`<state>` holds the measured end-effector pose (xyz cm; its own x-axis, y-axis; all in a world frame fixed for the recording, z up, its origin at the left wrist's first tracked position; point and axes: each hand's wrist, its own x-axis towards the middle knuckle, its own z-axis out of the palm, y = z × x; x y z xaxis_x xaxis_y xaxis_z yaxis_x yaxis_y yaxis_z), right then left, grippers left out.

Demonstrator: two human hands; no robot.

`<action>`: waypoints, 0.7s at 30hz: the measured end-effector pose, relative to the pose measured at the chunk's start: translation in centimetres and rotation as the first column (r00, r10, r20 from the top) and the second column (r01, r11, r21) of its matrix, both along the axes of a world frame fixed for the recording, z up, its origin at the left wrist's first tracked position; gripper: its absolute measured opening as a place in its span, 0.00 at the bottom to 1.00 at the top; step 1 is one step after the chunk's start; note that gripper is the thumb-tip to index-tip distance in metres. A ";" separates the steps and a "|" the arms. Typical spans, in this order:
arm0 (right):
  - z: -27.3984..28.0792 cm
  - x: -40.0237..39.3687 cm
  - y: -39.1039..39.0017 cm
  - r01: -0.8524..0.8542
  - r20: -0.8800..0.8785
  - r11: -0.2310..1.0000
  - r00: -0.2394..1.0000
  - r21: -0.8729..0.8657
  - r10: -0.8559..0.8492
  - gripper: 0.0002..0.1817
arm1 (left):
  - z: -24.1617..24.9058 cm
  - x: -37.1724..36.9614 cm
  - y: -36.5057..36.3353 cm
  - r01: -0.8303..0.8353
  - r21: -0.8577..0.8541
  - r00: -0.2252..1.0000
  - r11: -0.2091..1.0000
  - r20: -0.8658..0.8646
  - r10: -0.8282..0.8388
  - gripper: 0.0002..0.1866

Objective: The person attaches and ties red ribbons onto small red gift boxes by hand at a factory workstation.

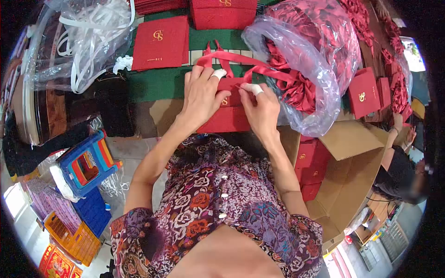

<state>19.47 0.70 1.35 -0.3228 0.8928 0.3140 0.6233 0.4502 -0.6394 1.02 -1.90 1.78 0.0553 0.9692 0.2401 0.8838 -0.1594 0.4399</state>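
Observation:
A small red gift bag [224,121] with a gold logo lies in front of me at the table's near edge. My left hand [200,96] grips its upper left part, thumb on the front and fingers over the top edge. My right hand [262,107] pinches thumb and forefinger at the bag's top right, on what looks like a ribbon end. White wraps cover a finger on each hand. A red ribbon [238,57] loops above the bag, and another length runs right toward a clear plastic bag [320,99] full of red ribbons [294,88].
Flat red bags [161,42] and a red stack [224,16] lie on the green table [150,85]. White straps in plastic [95,39] are at left. An open carton [347,180] holding red bags [313,162] stands at my right. Another person [401,169] works far right.

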 end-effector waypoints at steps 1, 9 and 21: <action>-0.2 -0.2 0.0 0.013 0.023 1.000 1.000 0.002 -0.013 0.07 | 0.2 0.2 -0.2 0.000 0.007 1.000 1.000 -0.001 0.000 0.23; 0.5 -0.7 -1.2 -0.020 0.060 0.991 0.998 0.130 0.013 0.06 | 1.3 0.2 -1.9 -0.067 -0.062 0.979 0.996 0.187 0.078 0.14; 3.1 -2.3 -3.8 -0.002 0.121 0.999 0.993 0.038 -0.003 0.07 | 1.7 0.4 -4.8 -0.088 0.047 0.971 0.995 0.225 0.075 0.06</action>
